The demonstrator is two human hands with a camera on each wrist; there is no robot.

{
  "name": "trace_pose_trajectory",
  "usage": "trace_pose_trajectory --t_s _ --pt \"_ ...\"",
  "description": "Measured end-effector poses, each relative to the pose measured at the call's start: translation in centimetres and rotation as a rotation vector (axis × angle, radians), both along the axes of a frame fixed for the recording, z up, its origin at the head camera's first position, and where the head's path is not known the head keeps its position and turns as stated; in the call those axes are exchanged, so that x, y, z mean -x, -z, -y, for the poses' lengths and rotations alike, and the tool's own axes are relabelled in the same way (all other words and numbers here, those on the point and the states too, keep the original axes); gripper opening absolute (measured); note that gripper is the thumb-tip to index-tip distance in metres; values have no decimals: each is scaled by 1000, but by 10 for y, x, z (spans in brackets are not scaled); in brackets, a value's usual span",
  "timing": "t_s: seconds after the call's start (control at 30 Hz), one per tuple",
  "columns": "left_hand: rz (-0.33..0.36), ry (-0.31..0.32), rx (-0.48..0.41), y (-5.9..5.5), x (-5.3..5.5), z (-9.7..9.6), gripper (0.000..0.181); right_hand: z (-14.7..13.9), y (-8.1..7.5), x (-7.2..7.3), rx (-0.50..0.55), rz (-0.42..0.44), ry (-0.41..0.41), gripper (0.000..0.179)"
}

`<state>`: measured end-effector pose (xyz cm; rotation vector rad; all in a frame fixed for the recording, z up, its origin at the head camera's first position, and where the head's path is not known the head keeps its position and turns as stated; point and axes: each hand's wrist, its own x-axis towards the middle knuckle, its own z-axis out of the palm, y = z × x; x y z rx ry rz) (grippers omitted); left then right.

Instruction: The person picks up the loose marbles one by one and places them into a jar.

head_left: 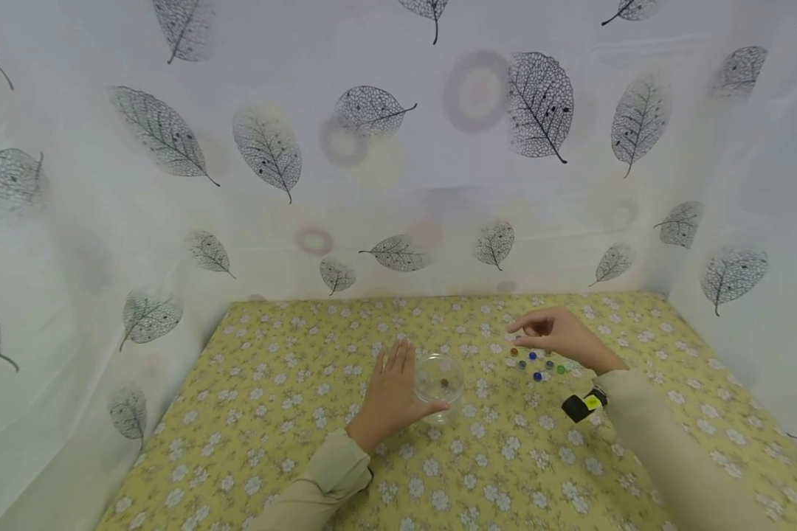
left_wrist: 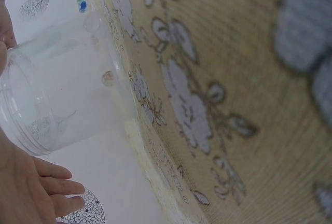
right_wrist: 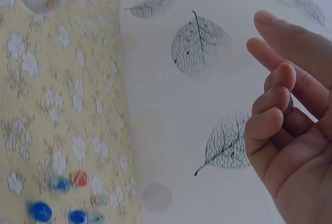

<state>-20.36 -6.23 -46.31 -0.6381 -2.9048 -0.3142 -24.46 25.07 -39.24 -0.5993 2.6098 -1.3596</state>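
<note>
A clear jar (head_left: 438, 358) stands upright on the cloth, with a reddish-brown marble (head_left: 444, 383) at its bottom. Beside the jar is my left hand (head_left: 392, 391), its fingers straight along the left side and its thumb across the near side. In the left wrist view the straight fingers (left_wrist: 62, 187) show past the jar's rim. My right hand (head_left: 561, 339) hovers over several loose glass marbles (head_left: 537, 376), blue, green and orange. Its thumb and index finger are extended with a gap between them, the other fingers loosely curled, and no marble shows in it.
A yellow floral cloth (head_left: 272, 413) covers the table. White sheeting (head_left: 398, 169) printed with leaves rises behind and at both sides. A black strap device (head_left: 576, 408) sits on the right wrist.
</note>
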Motion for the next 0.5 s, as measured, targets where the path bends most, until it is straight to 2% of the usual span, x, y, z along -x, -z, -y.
trace_pose_trajectory --t_s 0.5 --pt "13 12 -24 -2 -1 1 114 -36 11 5 -22 -28 109 31"
